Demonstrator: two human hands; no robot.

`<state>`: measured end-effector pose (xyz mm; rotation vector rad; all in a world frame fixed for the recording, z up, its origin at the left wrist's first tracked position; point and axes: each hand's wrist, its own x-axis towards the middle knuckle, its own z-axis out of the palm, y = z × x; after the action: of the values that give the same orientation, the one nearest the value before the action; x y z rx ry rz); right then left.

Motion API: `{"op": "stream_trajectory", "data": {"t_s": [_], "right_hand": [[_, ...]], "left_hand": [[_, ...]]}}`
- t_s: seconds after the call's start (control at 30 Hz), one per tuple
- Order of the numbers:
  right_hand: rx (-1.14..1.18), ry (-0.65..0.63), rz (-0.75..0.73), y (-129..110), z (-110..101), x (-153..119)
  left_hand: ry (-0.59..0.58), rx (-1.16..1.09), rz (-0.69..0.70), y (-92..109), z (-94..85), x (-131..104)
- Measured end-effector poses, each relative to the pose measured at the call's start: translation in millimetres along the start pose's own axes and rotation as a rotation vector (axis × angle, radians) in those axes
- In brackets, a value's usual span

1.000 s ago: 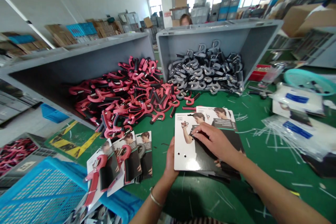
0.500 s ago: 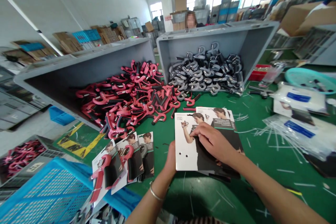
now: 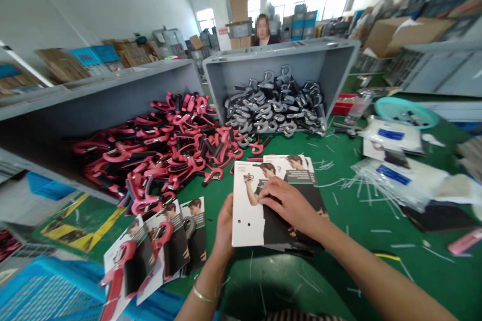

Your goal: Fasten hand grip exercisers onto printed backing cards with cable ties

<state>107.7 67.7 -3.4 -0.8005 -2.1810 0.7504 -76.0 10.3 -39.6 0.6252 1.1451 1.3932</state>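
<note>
L hand [image 3: 225, 223] upright (fingers mostly hidden), R hand [image 3: 288, 203] palm-down w/ fingers curled, both forearms [image 3: 376, 273] angled inward.

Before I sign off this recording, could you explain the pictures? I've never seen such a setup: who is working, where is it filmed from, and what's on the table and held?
There is no machine here: a person works with two bare hands, filmed by a camera on their head, looking forward and down. The left hand is at the left edge of a printed card and seems to hold it; its fingers are mostly hidden. The right hand has its fingertips on the card's front. On the green table, pink-and-black grips spill from one grey crate; grey grips fill part of another. Three carded grips lie at the left, near a blue basket. Loose white strips are scattered at the right.
</note>
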Motion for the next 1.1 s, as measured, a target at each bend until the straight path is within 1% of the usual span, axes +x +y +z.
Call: {"op": "stream_trajectory", "data": {"t_s": [0.07, 0.13, 0.2, 0.27, 0.33, 0.4, 0.43, 0.47, 0.53, 0.6, 0.67, 0.73, 0.83, 0.9, 0.93, 0.97, 1.03, 1.1], "right_hand": [[0.054, 0.035, 0.026, 0.9, -1.2, 0.7], [0.110, 0.085, 0.084, -0.7, -1.7, 1.5], [0.161, 0.117, 0.136, -5.7, -1.9, 0.1], [0.231, 0.132, 0.159, -10.8, -5.0, -7.2], [0.268, 0.206, 0.198, -8.0, -15.2, -21.8], [0.131, 0.332, 0.289, 9.9, -34.4, -41.9], [0.001, 0.387, 0.346, 24.7, -46.2, -52.5], [-0.183, 0.399, 0.401, 42.4, -58.5, -62.4], [-0.288, 0.347, 0.443, 81.1, -79.9, -78.2], [-0.331, 0.269, 0.451, 115.4, -92.7, -86.2], [-0.345, 0.214, 0.449, 138.5, -96.7, -87.4], [-0.327, 0.195, 0.446, 150.3, -97.7, -85.1], [-0.238, 0.225, 0.451, 155.9, -107.3, -81.9], [-0.151, 0.293, 0.467, 157.1, -121.1, -79.7], [-0.104, 0.337, 0.476, 157.1, -128.8, -77.9], [-0.050, 0.388, 0.481, 156.2, -136.1, -75.4], [0.082, 0.498, 0.472, 149.6, -147.5, -68.5], [0.203, 0.586, 0.453, 133.6, -152.1, -59.8]], "left_hand": [[0.007, -0.009, -0.011, 2.3, -2.2, -6.2], [-0.002, -0.030, -0.043, 6.4, -0.4, -11.1], [-0.055, -0.029, -0.100, 10.9, 5.0, -14.6], [-0.105, 0.014, -0.149, 14.9, 11.1, -15.7], [-0.121, 0.041, -0.177, 18.7, 14.9, -13.5], [-0.131, 0.043, -0.191, 22.8, 16.2, -7.3], [-0.144, 0.057, -0.195, 25.2, 16.8, -2.7], [-0.170, 0.087, -0.203, 27.7, 17.7, 2.9], [-0.229, 0.174, -0.212, 33.0, 21.7, 16.2], [-0.284, 0.259, -0.221, 37.8, 26.9, 29.4], [-0.293, 0.299, -0.224, 40.5, 29.2, 37.2], [-0.284, 0.273, -0.238, 39.3, 25.2, 35.2], [-0.278, 0.156, -0.273, 30.0, 10.6, 15.4], [-0.249, 0.102, -0.259, 23.9, 1.3, 0.9], [-0.224, 0.093, -0.228, 22.6, -2.1, -3.5], [-0.210, 0.094, -0.192, 23.1, -4.6, -5.3], [-0.241, 0.120, -0.148, 28.8, -7.8, -0.6], [-0.351, 0.166, -0.166, 38.1, -9.6, 11.8]]}}
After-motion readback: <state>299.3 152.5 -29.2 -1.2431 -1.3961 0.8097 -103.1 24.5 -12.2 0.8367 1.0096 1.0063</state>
